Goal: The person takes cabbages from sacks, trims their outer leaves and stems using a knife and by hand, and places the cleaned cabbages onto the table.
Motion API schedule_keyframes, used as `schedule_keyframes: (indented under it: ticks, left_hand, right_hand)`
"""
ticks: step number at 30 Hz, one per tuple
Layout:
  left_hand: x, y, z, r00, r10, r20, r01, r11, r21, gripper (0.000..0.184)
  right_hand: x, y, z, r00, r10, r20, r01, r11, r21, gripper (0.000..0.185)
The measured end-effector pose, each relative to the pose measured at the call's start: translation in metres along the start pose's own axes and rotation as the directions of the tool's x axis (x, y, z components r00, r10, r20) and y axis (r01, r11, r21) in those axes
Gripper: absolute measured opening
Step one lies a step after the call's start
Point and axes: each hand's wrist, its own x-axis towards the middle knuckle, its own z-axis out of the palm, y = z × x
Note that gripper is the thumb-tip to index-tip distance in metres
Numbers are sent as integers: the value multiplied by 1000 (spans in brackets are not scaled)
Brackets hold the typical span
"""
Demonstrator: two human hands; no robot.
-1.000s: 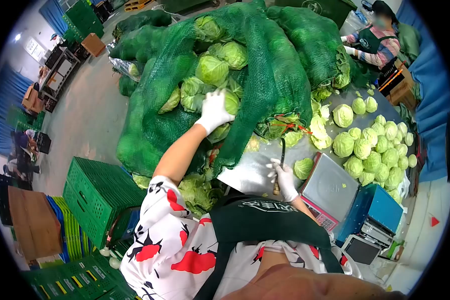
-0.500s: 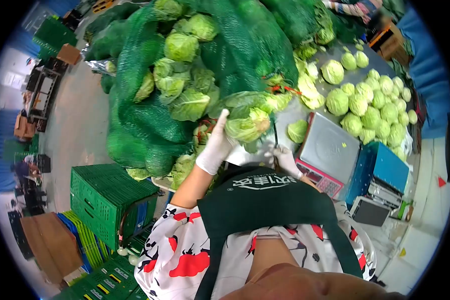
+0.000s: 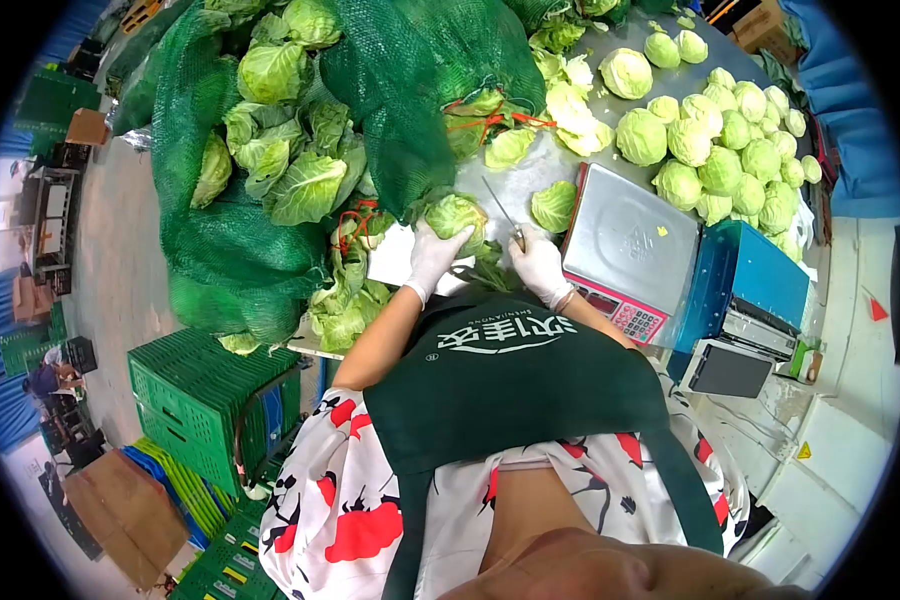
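Gloved in white, my left hand (image 3: 436, 258) is closed around the near left side of a green cabbage (image 3: 455, 217) in front of my apron. My right hand (image 3: 540, 266), also gloved, grips the handle of a knife (image 3: 501, 202), whose thin blade points away and to the left, beside the cabbage. Below the cabbage, between my hands, lie darker green leaves (image 3: 485, 272). A loose cabbage leaf (image 3: 554, 206) rests on the metal table just beyond my right hand.
A weighing scale (image 3: 632, 235) stands right of my right hand. Trimmed cabbages (image 3: 722, 170) are heaped behind it. Green mesh sacks (image 3: 390, 110) with untrimmed cabbages (image 3: 310, 187) fill the left and back. Green crates (image 3: 210, 400) stand at lower left, a blue box (image 3: 750, 275) at right.
The cabbage has come down closer to my body, and its large outer leaves no longer spread around it. My right hand and the knife now show more plainly. The whole view has shifted.
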Motion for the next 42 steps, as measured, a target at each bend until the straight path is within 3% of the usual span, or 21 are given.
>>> schedule_keyframes:
  ticks: [3,7,9,14,21,24,25,27,28,29,31,32,35,36,37,39,42]
  left_hand:
    - [8,1,6,998,-62,0,62,997,-53,89]
    - [14,8,5,987,-160,-2,157,970,-186,98]
    - [15,13,4,981,-196,12,193,956,-223,98]
    - [18,10,9,976,-216,-4,214,969,-127,97]
    - [18,33,-1,969,-243,34,244,969,-27,95]
    - [7,28,4,999,-32,-36,37,992,119,85]
    - [8,25,-2,998,-51,20,53,993,-104,81]
    - [-1,10,-16,986,-64,155,137,843,-521,74]
    - [-5,-1,-20,976,-181,118,214,752,-624,66]
    - [-11,-15,-30,945,-302,124,315,745,-588,69]
    - [-19,-21,-51,905,-385,184,405,639,-654,70]
    - [-20,-22,-51,900,-359,245,429,635,-643,72]
    - [-17,-21,-32,945,-326,32,284,769,-573,82]
    - [-16,-19,-31,942,-329,58,297,744,-598,83]
    - [-16,-15,-33,940,-332,84,309,720,-622,84]
    - [-19,-10,-34,942,-309,128,319,717,-619,85]
    - [-22,-11,-29,961,-233,151,278,792,-544,86]
  right_hand:
    - [9,5,8,987,8,158,-11,1000,17,33]
    - [20,15,32,981,-130,140,133,991,-10,33]
    - [26,19,38,977,-109,183,114,993,-15,34]
    - [35,21,43,963,-140,231,157,986,-58,33]
    - [58,23,54,965,-49,257,98,978,-182,28]
    - [78,53,78,952,-30,306,138,931,-338,31]
    - [84,59,79,962,-61,267,134,954,-267,31]
    - [80,70,79,975,-93,201,120,985,-125,33]
    - [81,73,83,991,-34,128,48,993,-108,37]
    - [84,79,83,985,73,157,-77,997,20,39]
    - [86,75,71,930,261,260,-326,911,253,42]
    - [81,69,63,962,204,183,-239,951,196,45]
    - [61,21,33,996,45,74,-59,978,202,46]
    - [53,2,21,1000,-26,18,22,984,176,47]
    - [51,-3,23,996,-65,54,55,984,170,46]
    - [48,-16,27,939,38,341,-166,921,354,49]
    - [44,-8,55,964,-167,208,135,978,161,51]
